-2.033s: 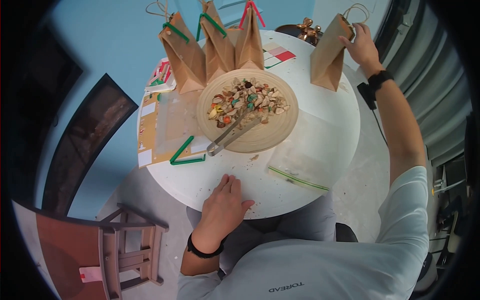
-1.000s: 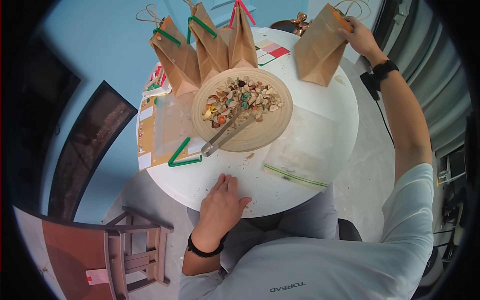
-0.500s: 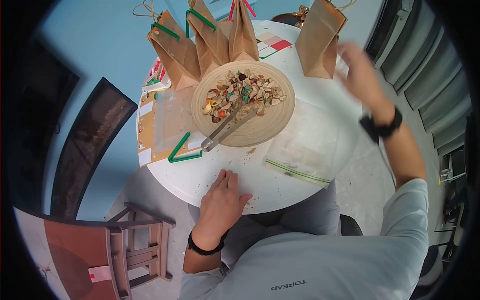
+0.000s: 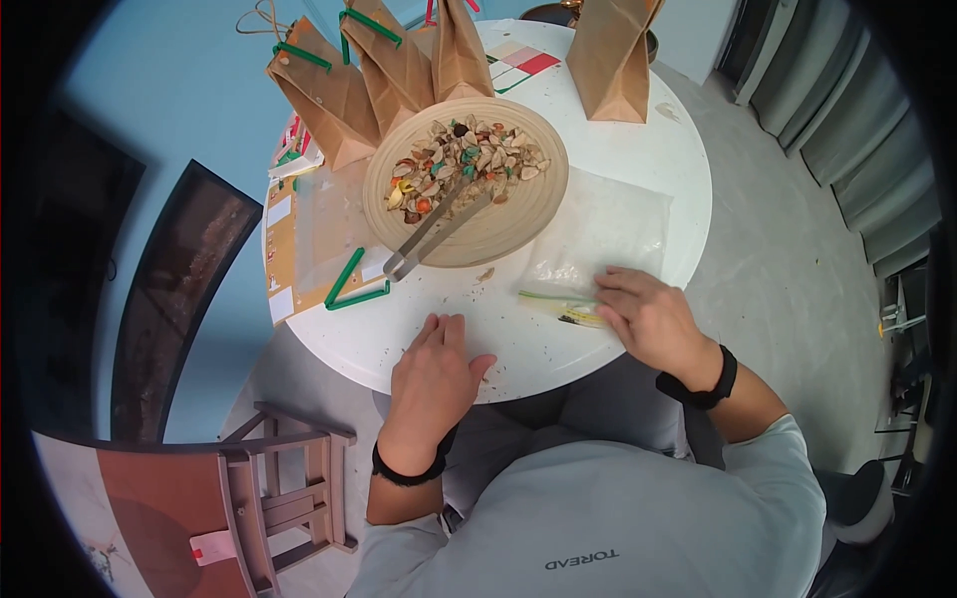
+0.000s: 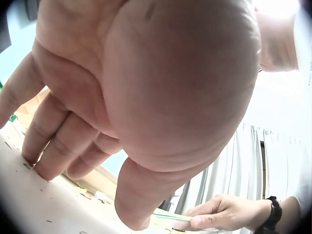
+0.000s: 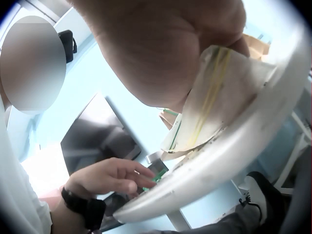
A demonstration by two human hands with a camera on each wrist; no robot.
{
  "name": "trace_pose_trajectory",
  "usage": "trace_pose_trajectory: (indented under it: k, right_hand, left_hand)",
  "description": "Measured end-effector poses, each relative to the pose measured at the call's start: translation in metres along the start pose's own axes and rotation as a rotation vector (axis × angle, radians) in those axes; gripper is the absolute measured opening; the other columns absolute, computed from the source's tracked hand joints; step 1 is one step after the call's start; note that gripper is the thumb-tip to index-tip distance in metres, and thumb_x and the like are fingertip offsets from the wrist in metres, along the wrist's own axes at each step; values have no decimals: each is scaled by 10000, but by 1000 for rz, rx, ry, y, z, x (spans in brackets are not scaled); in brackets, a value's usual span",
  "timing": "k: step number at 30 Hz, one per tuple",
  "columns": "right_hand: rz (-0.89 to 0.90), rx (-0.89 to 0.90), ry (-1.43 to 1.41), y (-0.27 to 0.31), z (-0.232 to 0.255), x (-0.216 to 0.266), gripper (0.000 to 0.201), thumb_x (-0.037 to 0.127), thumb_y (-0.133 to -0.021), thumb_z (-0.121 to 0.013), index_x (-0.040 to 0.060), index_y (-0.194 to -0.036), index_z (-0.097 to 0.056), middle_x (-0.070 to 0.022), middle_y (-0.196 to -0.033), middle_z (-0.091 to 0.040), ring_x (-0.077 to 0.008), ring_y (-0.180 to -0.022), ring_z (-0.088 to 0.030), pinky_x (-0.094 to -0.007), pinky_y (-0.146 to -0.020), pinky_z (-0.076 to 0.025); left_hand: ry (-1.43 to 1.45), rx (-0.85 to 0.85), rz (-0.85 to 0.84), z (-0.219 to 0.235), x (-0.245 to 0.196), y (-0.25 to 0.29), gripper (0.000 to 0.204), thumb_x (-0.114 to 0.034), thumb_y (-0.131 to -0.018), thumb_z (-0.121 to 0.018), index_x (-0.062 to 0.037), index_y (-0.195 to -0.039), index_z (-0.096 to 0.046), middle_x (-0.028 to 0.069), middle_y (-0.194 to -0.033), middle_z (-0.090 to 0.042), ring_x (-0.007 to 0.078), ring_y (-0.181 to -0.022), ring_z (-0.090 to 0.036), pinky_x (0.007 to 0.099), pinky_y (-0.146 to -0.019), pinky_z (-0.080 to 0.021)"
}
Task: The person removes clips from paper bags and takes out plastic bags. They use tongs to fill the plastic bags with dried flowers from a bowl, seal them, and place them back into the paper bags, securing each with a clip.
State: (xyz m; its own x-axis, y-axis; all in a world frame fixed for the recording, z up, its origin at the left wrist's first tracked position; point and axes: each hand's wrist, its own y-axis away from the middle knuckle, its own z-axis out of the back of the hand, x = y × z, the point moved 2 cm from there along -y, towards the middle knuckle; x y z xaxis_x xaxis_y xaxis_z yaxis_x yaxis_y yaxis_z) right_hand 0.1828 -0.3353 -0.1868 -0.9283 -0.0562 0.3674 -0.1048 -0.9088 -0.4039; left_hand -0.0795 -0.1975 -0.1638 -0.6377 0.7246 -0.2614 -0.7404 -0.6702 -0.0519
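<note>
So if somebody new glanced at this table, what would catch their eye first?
Probably the big round plate near the middle of the table, heaped with colourful dried petals, with metal tongs lying across its near side. Behind it stand three brown paper bags, and a fourth stands apart to the right. Nearer the person, the right hand pinches the edge of a clear zip bag.
</note>
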Motion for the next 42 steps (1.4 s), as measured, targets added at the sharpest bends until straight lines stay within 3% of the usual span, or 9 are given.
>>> trace_pose_trajectory:
  k: [3, 6, 12, 18, 24, 27, 35, 39, 42]
  right_hand:
    - [-174, 2, -55, -9, 18, 5, 92, 111, -912, -731, 33, -930, -777, -118, -966, -770, -333, -932, -732, -424, -755, -601]
    - [-153, -163, -113, -13, 30, 9, 60, 39, -870, -726, 21, -911, -766, -127, -943, -758, -336, -832, -715, -425, -735, -588]
    - [-166, -226, -129, -16, 47, 31, 111, -11, -823, -740, 12, -928, -771, -110, -883, -711, -322, -757, -701, -391, -682, -577]
    - [-254, -331, 43, -16, 75, 31, 170, 0, -815, -732, 21, -977, -780, -106, -825, -680, -313, -716, -699, -381, -638, -562]
    - [-216, -304, 105, -22, 74, 43, 371, 41, -826, -715, 59, -1197, -734, -127, -783, -719, -331, -669, -706, -425, -613, -555]
    - [-239, -243, 72, -24, 70, 48, 420, 54, -836, -724, 53, -1255, -704, -131, -715, -697, -341, -633, -695, -434, -600, -546]
    - [-294, -175, -173, -32, 62, 39, 420, 56, -879, -730, 23, -1294, -668, -136, -644, -645, -316, -575, -664, -400, -591, -519]
    - [-381, -214, -208, -44, 66, 31, 420, 53, -885, -731, 11, -1296, -658, -130, -637, -629, -281, -551, -636, -376, -588, -508]
    - [-379, -214, -253, -52, 63, 28, 403, 57, -894, -730, 4, -1287, -657, -123, -626, -617, -254, -534, -612, -366, -585, -496]
  left_hand:
    - [-37, -28, 48, 6, -11, -2, 561, -279, -852, -855, 17, -1261, -612, 264, -1185, -719, 437, -1127, -697, 477, -868, -592]
    - [93, -297, -168, 18, -39, -6, 502, -267, -845, -847, -11, -1226, -644, 195, -1185, -711, 377, -1090, -693, 453, -852, -578]
    - [260, -362, -732, 9, -110, -27, 368, -160, -841, -788, -39, -1169, -673, 108, -1164, -686, 300, -1065, -680, 409, -843, -564]
    - [-82, 21, -561, -19, -96, -45, 356, -146, -813, -766, -48, -1148, -700, 69, -1059, -693, 239, -1074, -680, 385, -847, -573]
    - [228, -195, -643, 7, -107, -37, 252, -129, -832, -715, -57, -1074, -718, 56, -955, -670, 239, -961, -684, 385, -810, -576]
    - [127, -288, -476, 7, -115, -45, 315, -151, -790, -755, -45, -1086, -728, 54, -984, -690, 229, -988, -684, 382, -817, -578]
    - [19, -513, -679, -26, -105, -98, 348, -109, -784, -759, -5, -1115, -731, 167, -1244, -649, 338, -1174, -669, 426, -941, -568]
    - [155, -174, -624, -34, -105, -104, 376, -125, -757, -782, 13, -1103, -735, 180, -1254, -661, 346, -1220, -647, 432, -976, -564]
    - [111, -186, -787, -21, -109, -103, 317, -119, -815, -741, 7, -1106, -734, 177, -1208, -686, 340, -1166, -665, 431, -980, -565]
